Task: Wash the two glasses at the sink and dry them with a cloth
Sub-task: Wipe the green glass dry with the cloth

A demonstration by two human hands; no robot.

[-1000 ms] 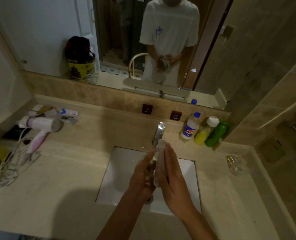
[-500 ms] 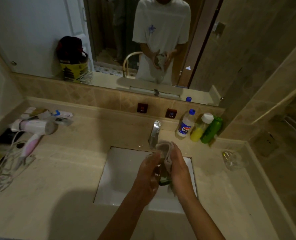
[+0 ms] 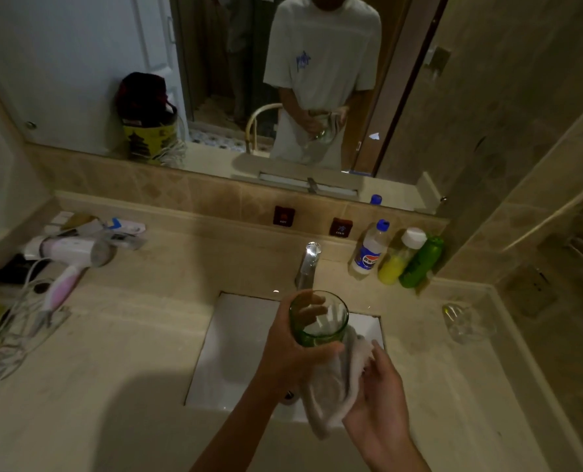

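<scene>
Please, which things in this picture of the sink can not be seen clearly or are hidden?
- Head view: the lower part of the green glass is covered by the left hand and the cloth.
- The sink drain is mostly behind the left arm.
- The clear glass on the counter is dim; wet or dry cannot be told.
- The right hand palm faces away, so its grip on the cloth is unseen.
- The bottle label text is too small.

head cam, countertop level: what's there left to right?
hair dryer → faucet → Pepsi bottle → yellow bottle → green bottle → clear glass
</scene>
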